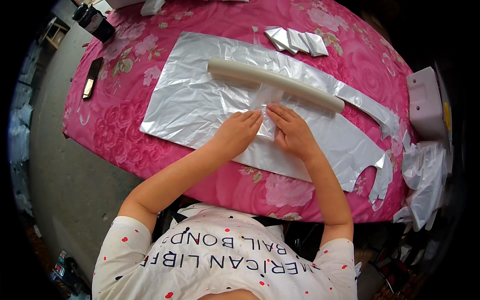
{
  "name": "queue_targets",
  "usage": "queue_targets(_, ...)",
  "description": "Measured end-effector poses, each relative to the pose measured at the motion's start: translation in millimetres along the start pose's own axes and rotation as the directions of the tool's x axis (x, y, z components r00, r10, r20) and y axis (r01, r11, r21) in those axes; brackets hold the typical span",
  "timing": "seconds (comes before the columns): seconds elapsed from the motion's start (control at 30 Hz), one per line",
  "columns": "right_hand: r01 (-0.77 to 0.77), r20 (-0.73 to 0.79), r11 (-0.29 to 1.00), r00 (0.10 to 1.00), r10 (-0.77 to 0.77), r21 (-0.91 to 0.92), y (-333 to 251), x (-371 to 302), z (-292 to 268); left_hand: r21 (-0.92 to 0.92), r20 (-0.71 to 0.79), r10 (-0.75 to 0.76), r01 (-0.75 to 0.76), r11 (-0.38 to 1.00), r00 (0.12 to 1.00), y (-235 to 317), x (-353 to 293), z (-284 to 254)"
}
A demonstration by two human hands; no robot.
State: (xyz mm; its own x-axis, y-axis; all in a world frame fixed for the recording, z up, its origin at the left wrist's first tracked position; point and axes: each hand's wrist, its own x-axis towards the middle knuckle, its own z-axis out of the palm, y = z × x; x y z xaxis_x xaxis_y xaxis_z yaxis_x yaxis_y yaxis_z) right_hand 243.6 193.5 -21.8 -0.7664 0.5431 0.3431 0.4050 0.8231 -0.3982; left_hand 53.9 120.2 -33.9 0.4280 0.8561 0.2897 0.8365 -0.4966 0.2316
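A large stack of thin, silvery-white plastic vest bags (182,95) lies flat on the table, its handle cut-outs toward the right. On top of it, at the middle, is a small, partly folded translucent plastic bag (268,129). My left hand (238,132) holds its left side, fingers together and bent. From the other side, my right hand (295,133) pinches the right edge with thumb and fingers. Just beyond both hands, a long beige tube (275,80) rests across the stack, over the far part of the folded plastic.
Several flat folded packets (296,41) lie beyond the stack. A phone (92,78) and a dark bottle (94,23) are on the left of the pink floral tablecloth (125,120). At the right edge stand a pale plastic box (425,100) and hanging white bags (425,175).
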Motion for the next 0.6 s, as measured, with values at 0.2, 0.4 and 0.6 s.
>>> queue_targets(0.2, 0.092, -0.04, 0.993, 0.995, -0.089, 0.079, -25, -18, 1, -0.214, -0.098, 0.097, -0.116, 0.97, 0.991, 13, -36, -8)
queue_targets(0.4, 0.07, -0.063, 0.986, 0.996, -0.061, 0.152, -43, -30, 5, -0.265, -0.075, 0.039, -0.058, 0.962, 0.996, 17, -54, -13)
queue_targets(0.6, -0.359, 0.048, 0.838, 0.927, 0.373, 0.411, -39, -23, 6, -0.394, -0.121, -0.169, 0.109, 0.913, 0.978, 19, -42, -16)
